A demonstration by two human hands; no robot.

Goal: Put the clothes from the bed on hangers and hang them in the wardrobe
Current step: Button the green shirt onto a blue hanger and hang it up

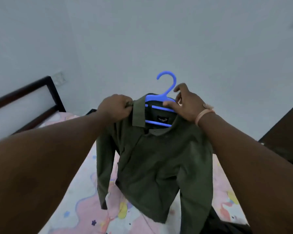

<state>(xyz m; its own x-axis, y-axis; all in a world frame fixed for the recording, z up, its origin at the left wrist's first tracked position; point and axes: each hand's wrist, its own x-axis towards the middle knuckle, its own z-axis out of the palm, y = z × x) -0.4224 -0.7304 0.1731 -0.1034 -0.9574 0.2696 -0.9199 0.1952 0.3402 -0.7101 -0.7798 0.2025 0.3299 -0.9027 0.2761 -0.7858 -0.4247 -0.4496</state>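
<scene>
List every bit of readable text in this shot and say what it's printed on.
"NO FUSS": white letters on the black neck label inside the collar of the green shirt; the first word is blurred, so that reading is uncertain.
Smaller marks beside and under it: too small to read.
No other text is visible.

Head camera looks forward and down, close over the bed (85,200)

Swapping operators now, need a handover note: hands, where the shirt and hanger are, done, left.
Left hand: pinches the green shirt at its left shoulder by the collar.
Right hand: holds the blue hanger at the neck opening.
Shirt is held up over the bed; hanger sits inside the collar, hook up.
Done: hanger partly in.
Left: seat both shoulders, hang it in the wardrobe. Dark cloth lies at the bed's lower right.
</scene>
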